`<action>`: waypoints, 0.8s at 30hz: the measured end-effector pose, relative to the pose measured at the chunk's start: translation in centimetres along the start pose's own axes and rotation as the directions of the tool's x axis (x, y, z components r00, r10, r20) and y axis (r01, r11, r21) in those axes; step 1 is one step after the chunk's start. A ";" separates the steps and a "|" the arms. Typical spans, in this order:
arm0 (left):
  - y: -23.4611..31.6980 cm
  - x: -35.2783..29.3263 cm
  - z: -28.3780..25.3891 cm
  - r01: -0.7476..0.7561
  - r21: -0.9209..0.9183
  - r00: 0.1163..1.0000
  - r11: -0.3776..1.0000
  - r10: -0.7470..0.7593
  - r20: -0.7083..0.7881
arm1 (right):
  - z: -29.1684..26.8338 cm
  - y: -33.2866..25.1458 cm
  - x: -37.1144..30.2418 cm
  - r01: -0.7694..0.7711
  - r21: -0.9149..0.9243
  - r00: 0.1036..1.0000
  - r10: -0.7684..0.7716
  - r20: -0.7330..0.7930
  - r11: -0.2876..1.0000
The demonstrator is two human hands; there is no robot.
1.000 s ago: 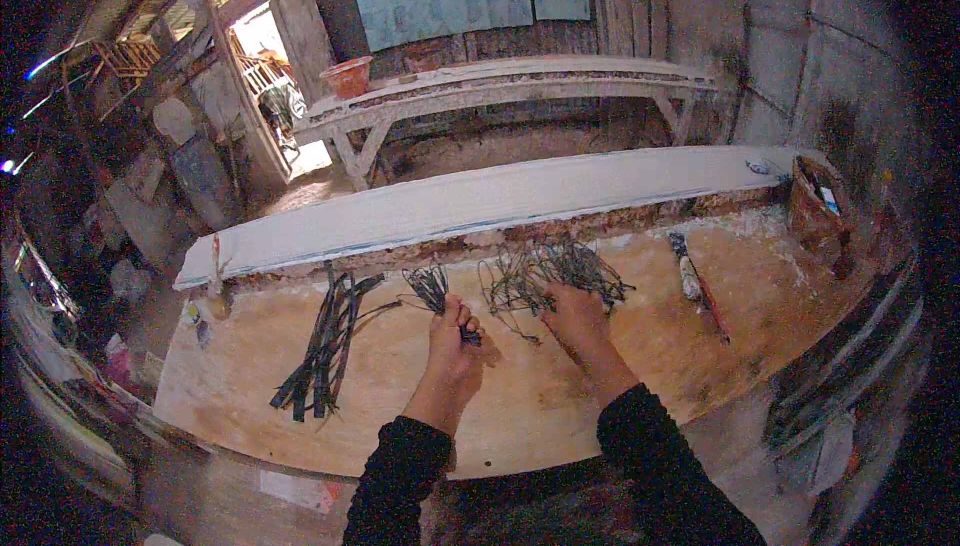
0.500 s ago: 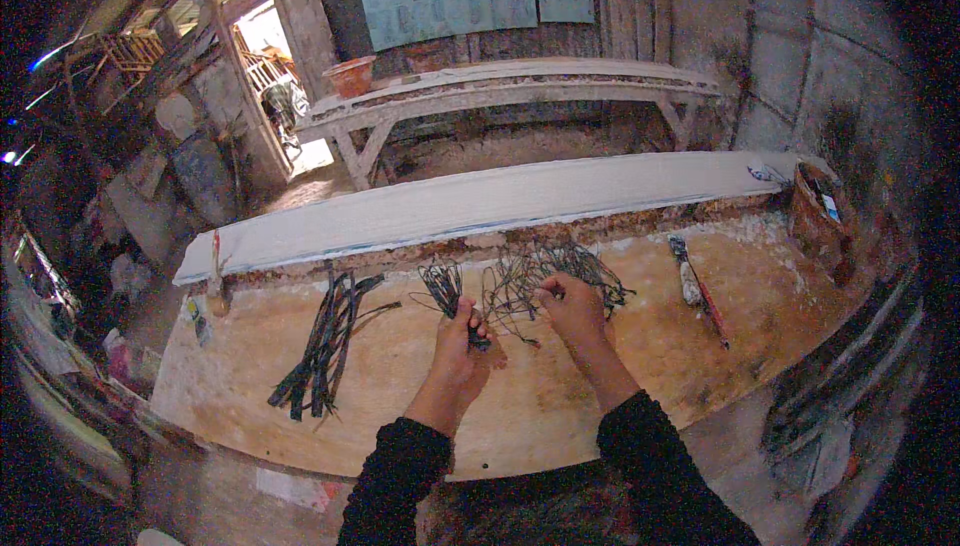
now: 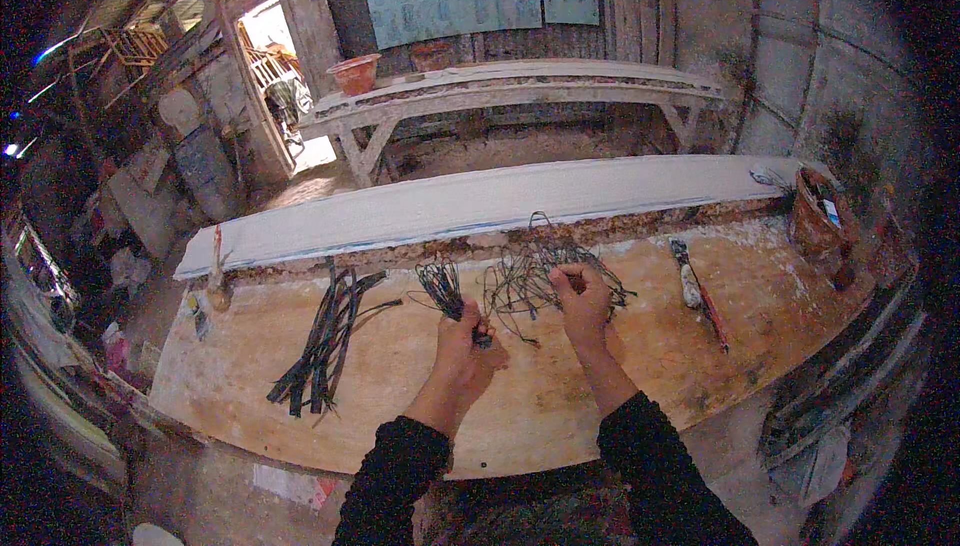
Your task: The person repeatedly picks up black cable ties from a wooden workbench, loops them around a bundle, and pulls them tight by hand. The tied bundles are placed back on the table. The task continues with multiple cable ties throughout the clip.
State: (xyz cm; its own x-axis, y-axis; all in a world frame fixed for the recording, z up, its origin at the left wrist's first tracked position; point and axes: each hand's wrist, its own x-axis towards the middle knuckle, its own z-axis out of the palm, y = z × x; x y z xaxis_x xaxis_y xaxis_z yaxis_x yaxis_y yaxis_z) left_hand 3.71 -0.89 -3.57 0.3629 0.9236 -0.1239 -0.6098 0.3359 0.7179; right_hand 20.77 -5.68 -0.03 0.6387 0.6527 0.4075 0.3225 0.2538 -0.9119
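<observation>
My left hand [image 3: 465, 343] is closed round a bundle of thin black strands [image 3: 440, 284], whose looped ends fan out above the fist. Just right of it, a loose tangle of similar dark strands [image 3: 515, 281] lies on the wooden board [image 3: 540, 396]. Over the right part of that tangle, my right hand [image 3: 585, 301] is pinched at the fingertips on a thin black strand; one loop stands up behind the fingers. Left of both hands lie several flat black strips [image 3: 330, 341] in a loose pile.
A brush with a red handle [image 3: 708, 306] lies right of the tangle. At the far right stands a brown pot [image 3: 820, 221] with things inside. A long whitish slab [image 3: 480, 206] runs along the board's far edge. Behind it is a bench [image 3: 520, 88] with a reddish basin [image 3: 355, 74].
My right hand has shifted slightly right and turned more upright, and a strand loop now rises above the tangle. My left hand keeps its bundle almost in place.
</observation>
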 end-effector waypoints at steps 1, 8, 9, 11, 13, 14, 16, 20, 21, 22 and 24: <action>-0.1 -0.1 0.1 -0.023 0.021 1.000 1.000 0.022 0.011 | 0.2 0.3 0.0 0.010 0.016 1.000 -0.010 -0.012 1.000; 1.5 -3.8 4.1 0.048 0.019 0.999 0.999 -0.048 0.012 | 2.7 1.5 -2.6 -0.052 0.129 0.991 0.035 0.127 0.990; 1.7 -4.1 4.4 0.056 0.027 0.998 0.998 -0.057 0.019 | 2.9 0.9 -3.1 -0.072 0.125 0.986 0.051 0.160 0.989; 1.8 -4.3 4.3 0.076 -0.013 0.996 0.997 -0.075 0.046 | 3.1 0.1 -3.9 -0.141 0.119 0.970 0.112 0.217 0.983; 2.0 -4.2 3.9 0.081 -0.027 0.996 0.996 -0.080 0.032 | 3.4 -0.4 -4.4 -0.232 0.114 0.943 0.195 0.268 0.966; 1.8 -3.8 3.5 0.079 -0.021 0.997 0.997 -0.079 0.006 | 3.4 -0.6 -4.4 -0.213 0.098 0.945 0.179 0.276 0.972; 1.5 -3.0 2.9 0.078 -0.033 0.997 0.996 -0.079 -0.028 | 3.4 -0.9 -4.5 -0.170 0.061 0.947 0.145 0.287 0.984; 1.9 -3.0 3.5 0.101 -0.076 0.995 0.992 -0.102 -0.016 | 3.6 0.0 -4.4 -0.197 0.123 0.946 0.155 0.286 0.973; 2.2 -3.2 3.8 0.113 -0.085 0.994 0.990 -0.113 0.002 | 3.5 -0.3 -4.4 -0.211 0.121 0.937 0.165 0.307 0.970; 1.8 -2.7 3.2 0.088 -0.063 0.996 0.994 -0.088 -0.005 | 3.5 -0.7 -4.3 -0.225 0.118 0.928 0.176 0.328 0.967; 1.3 -1.5 2.4 0.039 -0.013 0.999 0.999 -0.039 -0.019 | 3.2 -1.4 -4.3 -0.302 0.086 0.882 0.244 0.402 0.949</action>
State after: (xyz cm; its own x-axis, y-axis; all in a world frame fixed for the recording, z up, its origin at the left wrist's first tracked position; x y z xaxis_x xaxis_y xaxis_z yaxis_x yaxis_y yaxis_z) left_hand 4.03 -2.29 -0.82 0.3731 0.9131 -0.1643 -0.6048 0.3737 0.7033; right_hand 15.28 -6.54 -0.64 0.3615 0.9250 0.1173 0.0531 0.1052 -0.9930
